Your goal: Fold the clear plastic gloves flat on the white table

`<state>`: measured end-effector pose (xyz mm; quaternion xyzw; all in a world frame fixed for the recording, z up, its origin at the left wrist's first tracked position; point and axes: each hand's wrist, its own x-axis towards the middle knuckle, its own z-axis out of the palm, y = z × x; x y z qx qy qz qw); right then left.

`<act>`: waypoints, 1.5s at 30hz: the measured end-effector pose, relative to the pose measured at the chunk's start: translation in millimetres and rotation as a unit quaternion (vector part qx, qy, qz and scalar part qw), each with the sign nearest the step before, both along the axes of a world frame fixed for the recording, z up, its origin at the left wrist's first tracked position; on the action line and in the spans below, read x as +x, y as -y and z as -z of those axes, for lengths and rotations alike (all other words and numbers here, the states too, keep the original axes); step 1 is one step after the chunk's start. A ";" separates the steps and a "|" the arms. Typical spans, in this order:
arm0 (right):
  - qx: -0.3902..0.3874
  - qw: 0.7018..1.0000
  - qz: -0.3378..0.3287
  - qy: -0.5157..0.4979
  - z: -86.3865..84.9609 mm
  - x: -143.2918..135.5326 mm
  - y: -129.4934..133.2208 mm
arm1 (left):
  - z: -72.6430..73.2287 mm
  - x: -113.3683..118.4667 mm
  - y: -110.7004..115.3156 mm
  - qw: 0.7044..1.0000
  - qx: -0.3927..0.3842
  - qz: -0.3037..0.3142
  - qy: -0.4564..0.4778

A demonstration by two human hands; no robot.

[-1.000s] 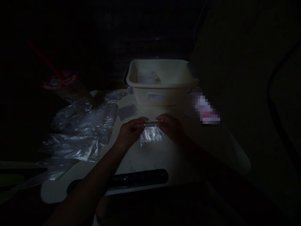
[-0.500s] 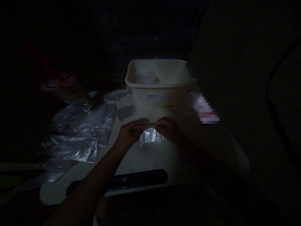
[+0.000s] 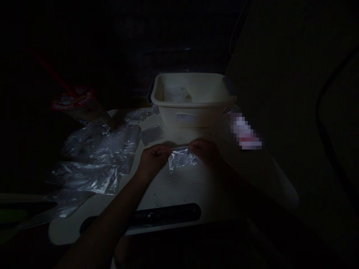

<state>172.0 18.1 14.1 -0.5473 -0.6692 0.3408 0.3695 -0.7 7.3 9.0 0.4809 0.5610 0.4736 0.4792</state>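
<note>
A small clear plastic bag point(image 3: 183, 158) hangs by its top edge between my two hands, over the pale table point(image 3: 168, 190). My left hand point(image 3: 153, 157) pinches its upper left corner, fingers closed. At the upper right corner, my right hand point(image 3: 206, 151) is closed in a pinch too. The bag's surface is wrinkled and shiny; what it contains, if anything, is too dark to make out. Just beyond my left hand, a flat clear packet point(image 3: 152, 134) lies on the table.
Behind my hands stands a cream plastic tub point(image 3: 193, 116) with clear packets inside. A heap of clear plastic bags point(image 3: 95, 160) covers the left side, beside a lidded drink cup point(image 3: 84, 106) with a red straw. A dark slot point(image 3: 168, 216) runs along the near edge. The room is very dim.
My hands have moved slightly apart along the bag's top edge, the right one going rightward. The bag looks stretched wider and its creases have shifted.
</note>
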 end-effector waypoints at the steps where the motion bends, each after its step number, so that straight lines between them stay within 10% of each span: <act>1: -0.004 1.000 -0.007 -0.010 0.3 -0.1 0.0 | 0.2 -0.2 -0.3 1.000 -0.005 0.001 0.006; 12: -0.064 0.998 0.007 -0.015 -5.1 -3.7 -0.3 | 9.5 -4.7 -5.2 0.993 0.021 0.116 -0.024; 36: -0.057 0.998 -0.008 -0.027 9.7 -6.2 -0.6 | 10.6 -4.8 -4.1 0.993 0.032 0.074 -0.090; 41: -0.044 0.994 0.002 -0.102 4.1 1.2 -12.9 | 10.8 -12.9 -3.3 0.982 0.148 -0.047 -0.106; 45: -0.036 0.986 -0.006 -0.166 -25.4 11.9 -37.4 | 14.0 -22.3 -8.6 0.896 0.317 -0.043 -0.309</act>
